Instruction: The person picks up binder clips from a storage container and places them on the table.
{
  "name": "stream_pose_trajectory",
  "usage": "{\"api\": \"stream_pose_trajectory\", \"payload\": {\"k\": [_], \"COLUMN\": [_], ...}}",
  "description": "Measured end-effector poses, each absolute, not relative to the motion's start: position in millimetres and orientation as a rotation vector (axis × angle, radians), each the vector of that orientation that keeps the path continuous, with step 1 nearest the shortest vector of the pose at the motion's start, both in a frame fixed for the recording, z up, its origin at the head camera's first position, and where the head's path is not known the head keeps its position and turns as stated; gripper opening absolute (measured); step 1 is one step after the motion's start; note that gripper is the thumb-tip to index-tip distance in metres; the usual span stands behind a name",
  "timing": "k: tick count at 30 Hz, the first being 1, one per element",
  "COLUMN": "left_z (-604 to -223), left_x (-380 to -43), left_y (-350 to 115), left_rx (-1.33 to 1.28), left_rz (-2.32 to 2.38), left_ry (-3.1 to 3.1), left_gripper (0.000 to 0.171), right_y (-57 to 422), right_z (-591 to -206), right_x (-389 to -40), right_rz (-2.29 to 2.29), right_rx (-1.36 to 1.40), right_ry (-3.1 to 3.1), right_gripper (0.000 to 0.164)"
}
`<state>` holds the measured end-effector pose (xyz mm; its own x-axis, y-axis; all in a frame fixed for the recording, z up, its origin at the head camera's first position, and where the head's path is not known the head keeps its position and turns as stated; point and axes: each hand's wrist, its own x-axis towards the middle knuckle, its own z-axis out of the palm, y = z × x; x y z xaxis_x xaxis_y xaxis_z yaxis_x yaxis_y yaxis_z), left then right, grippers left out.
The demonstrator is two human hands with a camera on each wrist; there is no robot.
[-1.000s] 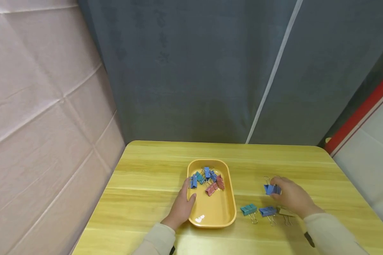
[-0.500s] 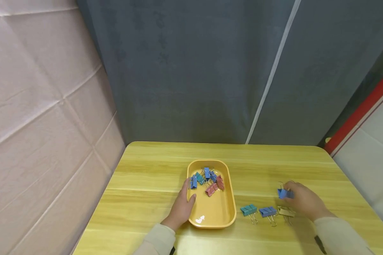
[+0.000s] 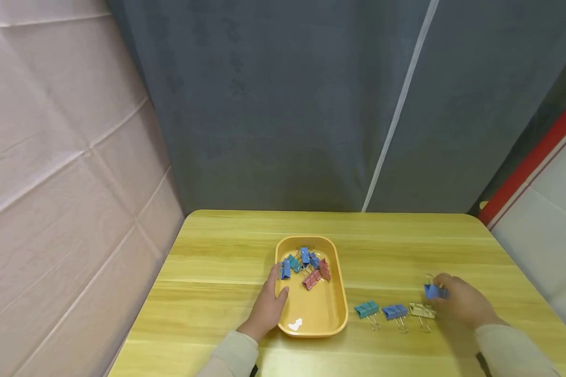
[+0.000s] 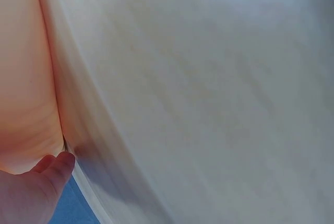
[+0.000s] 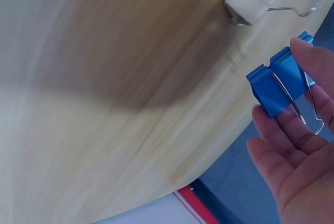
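Observation:
My right hand [image 3: 464,301] pinches a blue binder clip [image 3: 433,291] between thumb and fingers, above the right part of the table. In the right wrist view the blue clip's wire handles show against the fingers. My left hand [image 3: 267,305] holds the left side of a yellow tray [image 3: 311,329], its thumb over the rim. Blue, teal and red binder clips [image 3: 313,279] lie jumbled in the tray's far half. Between tray and right hand, a teal clip [image 3: 367,309], a blue-purple clip [image 3: 394,312] and a pale yellow clip [image 3: 422,310] form a row.
The wood-grain table [image 3: 226,251] has rounded far corners. A dark grey curtain [image 3: 273,104] hangs behind it. Pale fabric [image 3: 66,183] covers the left side, and a white panel with a red edge [image 3: 523,175] stands at the right.
My right hand has moved right and slightly nearer with the blue binder clip, uncovering more of the pale yellow clip. The left hand and tray stay in place.

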<state>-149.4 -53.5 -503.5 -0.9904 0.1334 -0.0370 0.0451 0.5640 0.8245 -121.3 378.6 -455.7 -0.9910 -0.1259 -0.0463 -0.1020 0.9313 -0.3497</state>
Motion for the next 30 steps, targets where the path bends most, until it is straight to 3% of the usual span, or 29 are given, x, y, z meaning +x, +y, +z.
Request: {"api": "stream_pose_trajectory", "payload": {"k": [30], "left_z": [-503], "left_x": [-149], "left_y": [-54], "left_rx": [0.179], "left_rz": [1.41], "left_ry": [2.7], "left_gripper": [0.064], "right_y": [406], "right_z": [-483], "right_x": [-107], "right_rz": [-0.507], "right_rx": [-0.144], "right_ry": [2.987], "right_gripper": [0.034]}}
